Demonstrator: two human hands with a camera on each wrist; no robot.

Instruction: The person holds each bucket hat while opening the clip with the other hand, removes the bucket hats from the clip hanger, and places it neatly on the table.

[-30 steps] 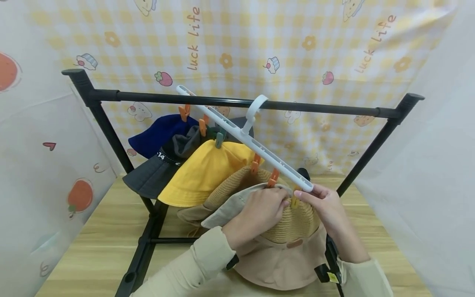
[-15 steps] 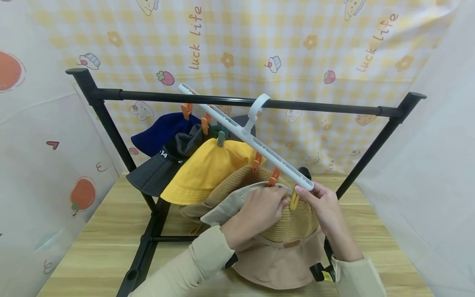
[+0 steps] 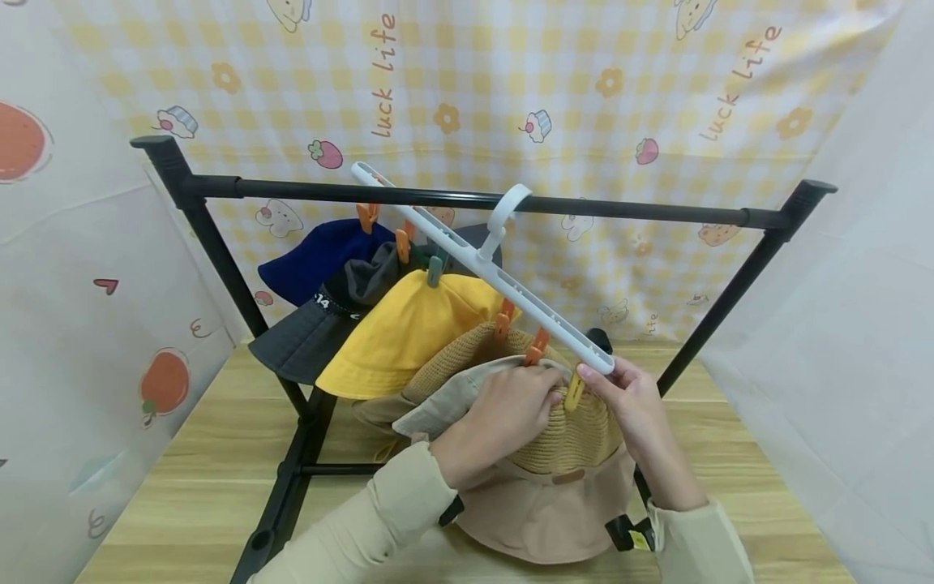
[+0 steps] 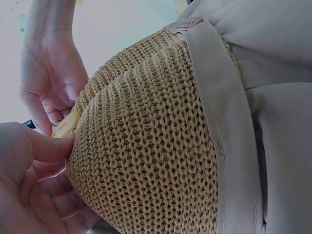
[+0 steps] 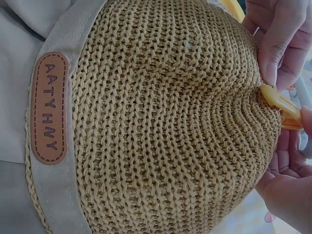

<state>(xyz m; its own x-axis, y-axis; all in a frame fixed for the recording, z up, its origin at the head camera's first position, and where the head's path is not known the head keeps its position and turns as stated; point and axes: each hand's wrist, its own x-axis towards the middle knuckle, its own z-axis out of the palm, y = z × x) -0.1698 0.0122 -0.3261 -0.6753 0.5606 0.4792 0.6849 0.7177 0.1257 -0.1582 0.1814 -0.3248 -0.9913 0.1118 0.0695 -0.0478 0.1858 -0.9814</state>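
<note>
A tan knitted bucket hat (image 3: 584, 430) with a beige brim (image 3: 547, 519) hangs at the near end of a white hanger (image 3: 536, 308). My left hand (image 3: 503, 410) pinches the top of its crown between thumb and fingers, as the left wrist view shows. A yellow clothespin (image 5: 282, 106) bites the crown's fold. My right hand (image 3: 638, 414) pinches this clothespin at its outer end, just below the hanger tip. The brown label (image 5: 50, 108) on the hat band faces the right wrist camera.
The hanger hooks over a black rack bar (image 3: 328, 193). Orange and green clothespins hold more hats along it: a navy one (image 3: 321, 259), a dark grey one (image 3: 306, 349), a yellow one (image 3: 409, 341) and a light grey one (image 3: 445, 405). Below is a wooden tabletop (image 3: 182, 487).
The yellow clothespin has tilted and shifted slightly left, with my right hand following. The tan hat has drifted a little left too. My left hand keeps its pinch on the crown.
</note>
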